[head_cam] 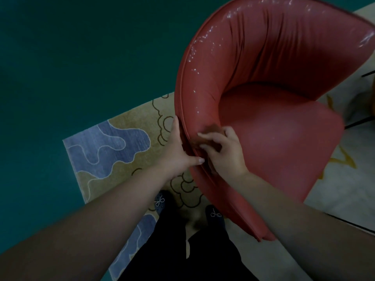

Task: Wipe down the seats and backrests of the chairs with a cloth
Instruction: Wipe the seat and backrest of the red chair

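Cloth (209, 136), a brownish wad blurred in this view, lies against the inner face of the red chair (269, 126) at the near end of its curved backrest (229, 63), just below the piped rim. Its outline is too smeared to tell a long axis or which way it points. The right hand (225, 151) sits on top of the cloth from the seat side, fingers curled down over it and pressing it to the upholstery, so the cloth shows only past the fingertips, toward the rim. The left hand (178, 147) is on the outer side of the same rim, fingers straight and flat along the back of the chair, thumb reaching over toward the right hand, bracing the shell. The chair's seat opens away from the person, toward the right, and it stands on a patterned rug (125, 142).
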`<state>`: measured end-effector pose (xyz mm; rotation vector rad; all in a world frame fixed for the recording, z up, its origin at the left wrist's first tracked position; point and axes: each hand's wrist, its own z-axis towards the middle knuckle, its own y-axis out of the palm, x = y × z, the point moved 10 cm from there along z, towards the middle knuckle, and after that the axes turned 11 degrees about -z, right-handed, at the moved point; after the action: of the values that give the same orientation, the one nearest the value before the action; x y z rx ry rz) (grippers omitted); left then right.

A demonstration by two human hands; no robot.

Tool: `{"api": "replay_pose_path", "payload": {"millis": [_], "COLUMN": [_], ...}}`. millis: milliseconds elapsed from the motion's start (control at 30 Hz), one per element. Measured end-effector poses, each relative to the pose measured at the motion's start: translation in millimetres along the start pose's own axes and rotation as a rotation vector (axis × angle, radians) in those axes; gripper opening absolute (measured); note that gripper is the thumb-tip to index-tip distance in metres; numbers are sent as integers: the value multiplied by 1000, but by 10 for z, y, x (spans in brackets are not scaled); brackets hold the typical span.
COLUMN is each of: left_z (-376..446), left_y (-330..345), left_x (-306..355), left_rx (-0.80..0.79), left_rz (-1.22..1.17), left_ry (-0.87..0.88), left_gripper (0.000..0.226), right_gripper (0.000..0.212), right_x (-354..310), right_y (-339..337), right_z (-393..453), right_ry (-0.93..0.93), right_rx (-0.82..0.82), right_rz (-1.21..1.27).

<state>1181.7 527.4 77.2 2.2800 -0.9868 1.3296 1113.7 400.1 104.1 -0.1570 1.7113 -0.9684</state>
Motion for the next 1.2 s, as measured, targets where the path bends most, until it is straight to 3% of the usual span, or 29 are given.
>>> {"api": "replay_pose_path", "payload": {"millis": [133,333,567,733,967,1200], "left_z": [70,175,289,383,575,679], "left_y": [-38,-134,-171,-235,-298,-378], "left_x": [53,97,129,197,227,336], "left_rx": [-21,-55,-57,-37,-88,-95], "left_rz": [-1,1,47,49,-23,-34], "left_ry": [24,32,33,56,21,19], "left_gripper": [134,129,130,125,128,122], "right_gripper": [29,34,29,37,29,38], "right_x": [-171,-76,-182,-179,-291,-300], "right_y": [60,50,40,51,11,38], "right_z": [476,-76,692,121,890,492], "right_ry": [50,13,163,53,60,-33], "right_rx": [93,42,205,118,252,132], "right_rz": [3,-13,1,20,-69,-88]}}
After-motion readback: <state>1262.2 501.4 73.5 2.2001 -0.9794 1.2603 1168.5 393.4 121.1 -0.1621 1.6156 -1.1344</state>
